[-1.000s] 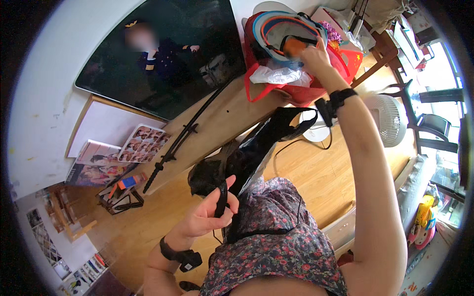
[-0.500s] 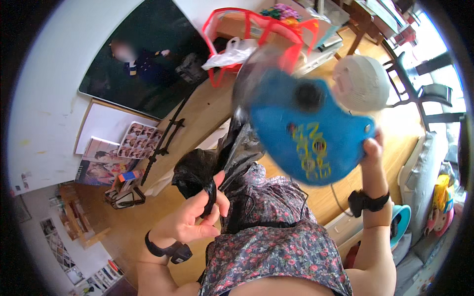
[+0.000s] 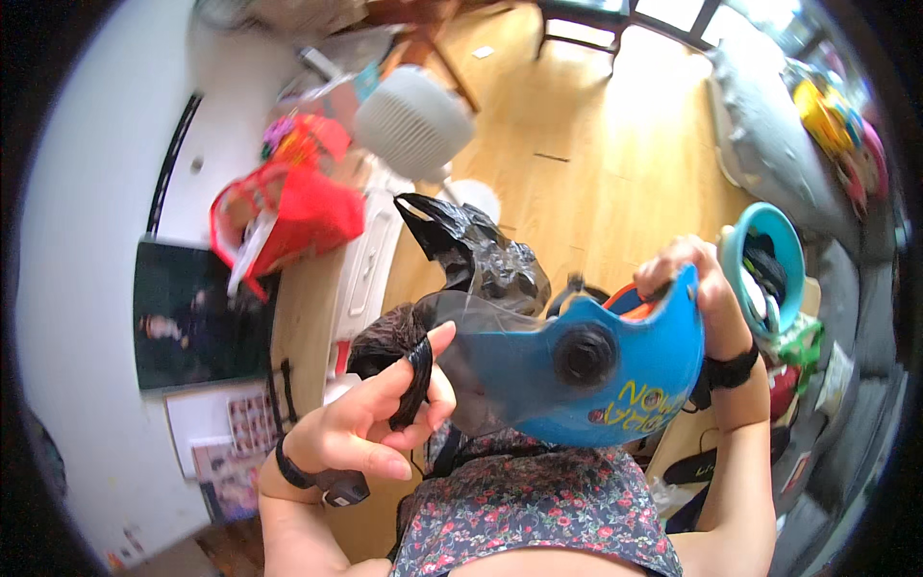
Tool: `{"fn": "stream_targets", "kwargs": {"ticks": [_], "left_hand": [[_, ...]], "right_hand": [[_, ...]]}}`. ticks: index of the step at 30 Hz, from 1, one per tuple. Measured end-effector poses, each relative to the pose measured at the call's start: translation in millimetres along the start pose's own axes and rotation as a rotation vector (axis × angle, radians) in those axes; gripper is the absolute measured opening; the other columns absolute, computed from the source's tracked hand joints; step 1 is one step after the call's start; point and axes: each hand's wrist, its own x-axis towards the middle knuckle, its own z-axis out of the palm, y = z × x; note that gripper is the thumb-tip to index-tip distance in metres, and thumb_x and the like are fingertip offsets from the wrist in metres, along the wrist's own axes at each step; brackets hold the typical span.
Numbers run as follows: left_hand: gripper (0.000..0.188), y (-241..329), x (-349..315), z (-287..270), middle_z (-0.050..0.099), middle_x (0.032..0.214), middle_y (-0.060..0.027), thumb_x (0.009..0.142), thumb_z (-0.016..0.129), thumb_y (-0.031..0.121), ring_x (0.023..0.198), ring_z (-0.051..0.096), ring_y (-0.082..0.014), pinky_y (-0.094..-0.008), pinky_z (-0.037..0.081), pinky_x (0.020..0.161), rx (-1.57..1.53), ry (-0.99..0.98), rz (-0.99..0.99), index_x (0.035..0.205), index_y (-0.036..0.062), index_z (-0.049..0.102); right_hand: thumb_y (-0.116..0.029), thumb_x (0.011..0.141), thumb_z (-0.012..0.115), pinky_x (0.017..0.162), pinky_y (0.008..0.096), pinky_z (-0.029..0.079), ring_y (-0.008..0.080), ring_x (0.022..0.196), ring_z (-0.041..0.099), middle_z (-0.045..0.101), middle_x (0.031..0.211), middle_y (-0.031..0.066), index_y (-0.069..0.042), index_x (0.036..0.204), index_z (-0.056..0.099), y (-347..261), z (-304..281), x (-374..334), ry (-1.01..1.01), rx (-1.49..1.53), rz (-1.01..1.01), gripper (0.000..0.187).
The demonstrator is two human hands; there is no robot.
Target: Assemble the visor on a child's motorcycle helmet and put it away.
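Note:
The looped handle of a black plastic bag (image 3: 495, 264) hangs over the curled fingers of my left hand (image 3: 380, 413). The bag's body spreads beyond that hand, and part of it lies behind the helmet. By its rim my right hand (image 3: 707, 288) grips a blue helmet (image 3: 630, 380) with yellow lettering and a round black side pivot. Its smoky clear visor (image 3: 471, 370) points left, close to my left fingers; whether they touch, I cannot tell. An orange lining shows inside the opening, which faces up. The fingertips of my right hand are partly inside the rim.
A white fan (image 3: 413, 120) stands on the wooden floor ahead. At the left are a red bag (image 3: 317, 216) on a long cabinet (image 3: 303, 327) and a dark screen (image 3: 197, 317). On the right a teal bucket (image 3: 740, 274) stands near a grey sofa (image 3: 779, 144).
My right hand has lowered the helmet and turned it, so its opening now faces up. The view has swung to the right. My left hand still holds the bag's handle.

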Motion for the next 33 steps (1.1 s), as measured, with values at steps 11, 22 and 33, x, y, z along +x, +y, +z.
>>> {"fn": "stream_targets", "kwargs": {"ticks": [11,22,33], "left_hand": [[0.104,62,231,27,0.04,0.095,-0.0059,0.062,0.07,0.014,0.057,0.033,-0.0063,-0.0181,0.027,0.052,0.024,-0.321,0.129,0.142,0.0035,0.003],[0.095,172,560,62,0.04,0.099,-0.0036,0.075,0.067,0.017,0.062,0.031,-0.0053,-0.0169,0.03,0.057,0.19,-0.723,-0.05,0.141,0.003,0.001],[0.102,327,838,145,0.037,0.091,-0.0038,0.061,0.069,0.024,0.054,0.032,-0.0086,-0.0221,0.027,0.051,-0.052,-0.597,0.093,0.138,-0.0053,0.008]], "right_hand": [[-0.032,0.079,0.065,0.063,0.0246,0.05,0.0108,0.065,0.06,0.064,0.076,0.0049,0.003,0.087,0.064,-66,-141,-2,0.505,-0.155,0.541,0.036],[-0.042,0.093,0.036,0.089,0.0432,0.046,0.0301,0.102,0.056,0.055,0.114,0.0183,-0.001,0.121,0.046,-62,-356,7,0.925,0.636,0.111,0.051],[-0.042,0.086,0.051,0.101,0.036,0.03,0.0318,0.117,0.043,0.045,0.129,0.0188,-0.004,0.123,0.048,-98,-676,186,0.856,-0.668,0.317,0.054]]}}
